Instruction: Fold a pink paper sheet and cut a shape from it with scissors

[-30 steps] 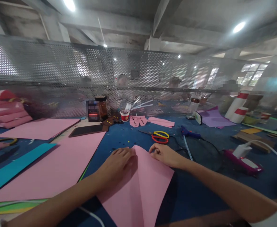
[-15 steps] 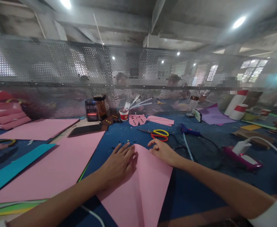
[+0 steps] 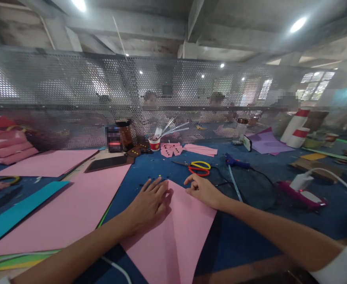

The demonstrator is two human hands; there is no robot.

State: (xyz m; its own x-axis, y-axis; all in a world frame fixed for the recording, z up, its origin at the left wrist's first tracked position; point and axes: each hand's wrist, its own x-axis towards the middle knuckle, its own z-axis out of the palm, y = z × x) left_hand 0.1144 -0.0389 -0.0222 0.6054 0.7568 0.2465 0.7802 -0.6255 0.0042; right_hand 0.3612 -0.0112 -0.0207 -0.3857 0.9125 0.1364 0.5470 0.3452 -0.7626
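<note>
Left hand (image 3: 150, 203) flat, fingers spread, on creased pink sheet (image 3: 188, 232) at desk's (image 3: 223, 252) near edge; right hand (image 3: 204, 191) half-curled on it, grip unclear. Uneven pressure could skew the crease.

The bottom edge cuts off the creased pink sheet (image 3: 190, 221).

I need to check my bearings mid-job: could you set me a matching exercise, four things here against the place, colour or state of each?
1. Scissors
2. Teal strip
3. Left hand
4. Paper cup

A. Fingers spread, on the creased pink sheet
B. Red and white
C. One yellow handle, one red
D. Partly over the large pink sheet

Pairs: 1-C, 2-D, 3-A, 4-B
</note>
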